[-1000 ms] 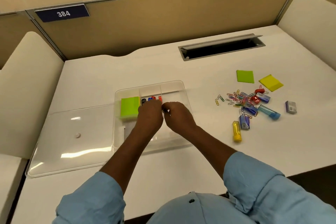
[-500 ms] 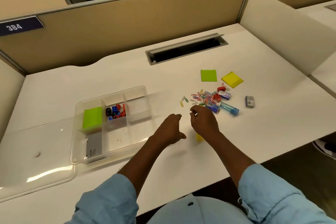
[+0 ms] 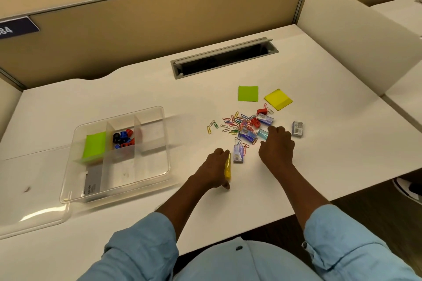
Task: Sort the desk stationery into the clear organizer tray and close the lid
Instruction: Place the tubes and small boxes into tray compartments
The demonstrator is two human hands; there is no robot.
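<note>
My left hand (image 3: 213, 167) has now closed its fingers round the yellow case (image 3: 227, 167); my right hand (image 3: 277, 147) has moved onto the teal case (image 3: 262, 134), grip unclear. The organizer tray (image 3: 166, 141) sits well left of my fingers

The clear lid (image 3: 27, 212) runs off the left edge. The left hand (image 3: 213, 171) hides much of the yellow case (image 3: 227, 166); the right hand (image 3: 277, 146) covers part of a teal case (image 3: 262, 134).

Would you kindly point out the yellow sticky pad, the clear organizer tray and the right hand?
yellow sticky pad (image 3: 278, 99): head view, top face.
clear organizer tray (image 3: 146, 166): head view, bare floor.
right hand (image 3: 277, 146): head view, back of hand.
</note>
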